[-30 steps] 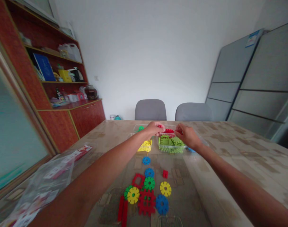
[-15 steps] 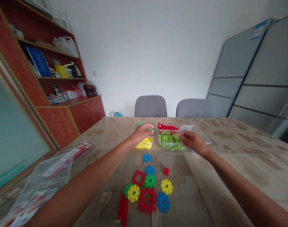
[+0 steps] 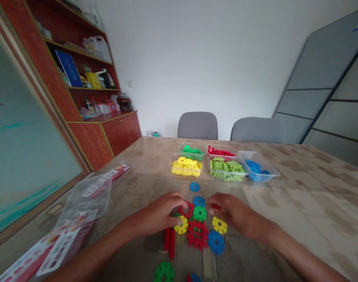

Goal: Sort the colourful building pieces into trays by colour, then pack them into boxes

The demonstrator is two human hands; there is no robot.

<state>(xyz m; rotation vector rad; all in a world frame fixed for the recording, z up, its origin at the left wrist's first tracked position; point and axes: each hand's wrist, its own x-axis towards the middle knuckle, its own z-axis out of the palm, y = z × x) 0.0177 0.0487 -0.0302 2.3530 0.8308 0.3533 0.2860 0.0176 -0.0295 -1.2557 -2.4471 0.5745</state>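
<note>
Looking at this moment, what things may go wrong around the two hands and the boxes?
The left hand is very close to a yellow wheel and might push it aside. The right hand is beside another yellow wheel, which it could knock. The clear box with blue pieces looks open at the top, so a bump might spill them.

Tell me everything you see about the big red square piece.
The big red square piece looks like plastic, with notched edges and a grid of openings through which some green shows. It appears to lie flat on the table. A green disc meets its far edge; whether they join is unclear. A yellow disc sits to its left, a blue disc to its right. Neither the left hand nor right hand touches it.
</note>
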